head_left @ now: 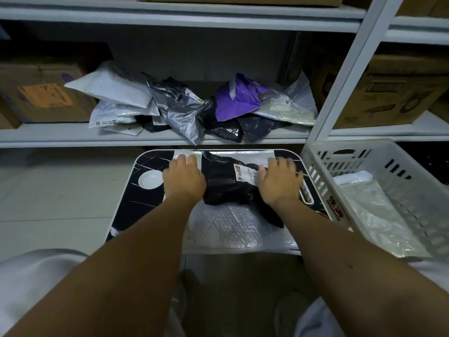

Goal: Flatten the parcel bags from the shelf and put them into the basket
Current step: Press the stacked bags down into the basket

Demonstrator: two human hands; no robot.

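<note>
Right now I see both hands laid flat on a black parcel bag point(226, 181) that sits on a small dark marble-patterned table point(128, 198). My left hand point(183, 177) presses down on the bag's left edge, fingers fairly straight and close together, their tips reaching onto a white bubble mailer point(230, 227) that lies beneath the black bag. My right hand point(279, 180) presses on the right side of the bag, fingers spread a little, just beside the shipping label point(245, 173) stuck to its top. Neither hand curls around anything; both simply bear down with palms and fingers.

The bubble mailer spreads out under the black bag and hangs past the near edge of the table. A round white recess point(150, 180) is set into the tabletop just left of my left hand.

To the right, touching the table, stands a white slotted basket point(364, 161), tilted in my view, with a clear-silvery flat bag point(374, 210) lying inside.

Beyond the table, the shelf point(60, 135) carries a heap of crumpled parcel bags point(189, 105): white, grey, black, purple and translucent. Cardboard boxes point(46, 93) stand on either side of them.
</note>
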